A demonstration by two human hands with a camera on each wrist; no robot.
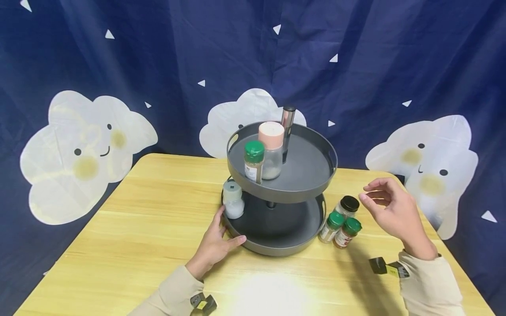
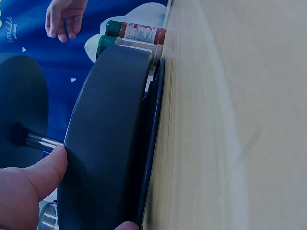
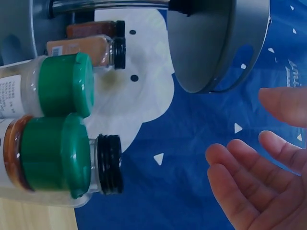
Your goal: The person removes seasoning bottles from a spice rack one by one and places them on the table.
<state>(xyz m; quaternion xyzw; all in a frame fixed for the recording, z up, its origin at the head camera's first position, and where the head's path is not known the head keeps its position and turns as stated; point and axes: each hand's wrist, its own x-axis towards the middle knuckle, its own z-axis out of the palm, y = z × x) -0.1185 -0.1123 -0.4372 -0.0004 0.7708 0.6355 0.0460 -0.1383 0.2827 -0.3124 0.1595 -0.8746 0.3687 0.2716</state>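
A dark grey two-tier turntable tray (image 1: 272, 251) stands on the table. My left hand (image 1: 215, 245) grips the left front of its lower tier; the thumb (image 2: 53, 167) lies at the rim in the left wrist view. Beside those fingers, a white-filled shaker (image 1: 234, 206) stands in the lower tier. The upper tier bears a green-capped spice jar (image 1: 254, 162) and a pink-lidded jar (image 1: 272, 151). My right hand (image 1: 395, 210) hovers with nothing in it, fingers loosely bent, right of two green-capped spice jars (image 1: 328, 230) (image 1: 345, 237) and a black-capped jar (image 1: 348, 205).
In the right wrist view, two more black-capped bottles (image 3: 86, 51) show beyond the green-capped jars, near the turntable's post (image 3: 110, 5). The wooden table (image 1: 158, 219) ends at a dark blue curtain (image 1: 178, 66) with white cloud figures.
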